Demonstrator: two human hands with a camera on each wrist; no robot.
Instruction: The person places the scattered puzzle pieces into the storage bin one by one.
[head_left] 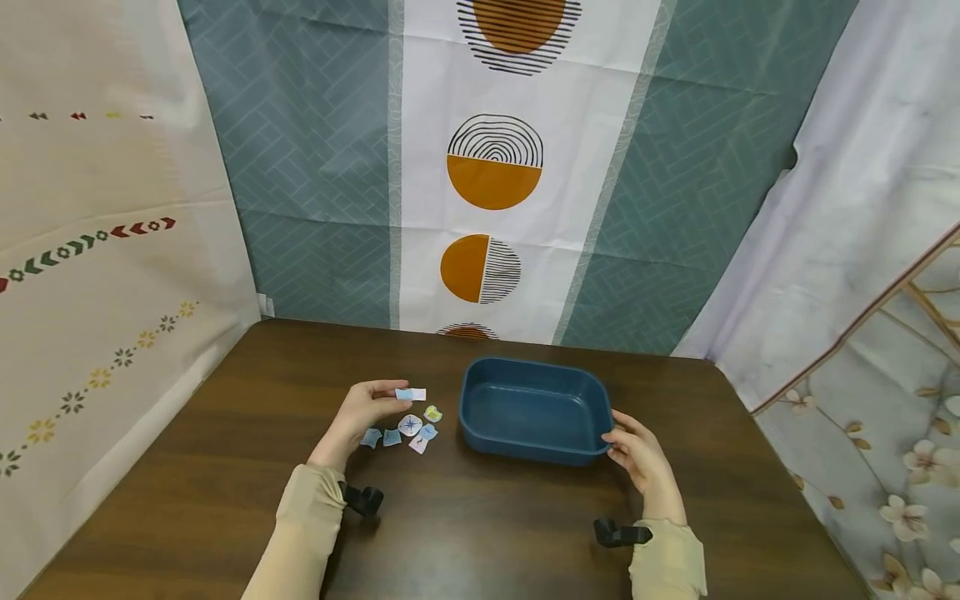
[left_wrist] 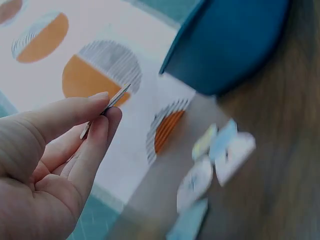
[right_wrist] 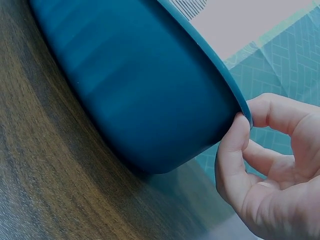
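Tabletop stretches wide before the bin, right grip pinching its rim, left grip pinching flat card.

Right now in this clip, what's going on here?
A person's left hand pinches a small flat piece above the brown table. Their right hand grips a blue tray by its rim, at the right end. Several other small pieces lie on the table, to the left of the tray.

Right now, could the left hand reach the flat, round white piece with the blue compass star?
Probably yes: the left hand is close and nothing covers the round white piece, though that hand pinches a flat blue-and-white piece.
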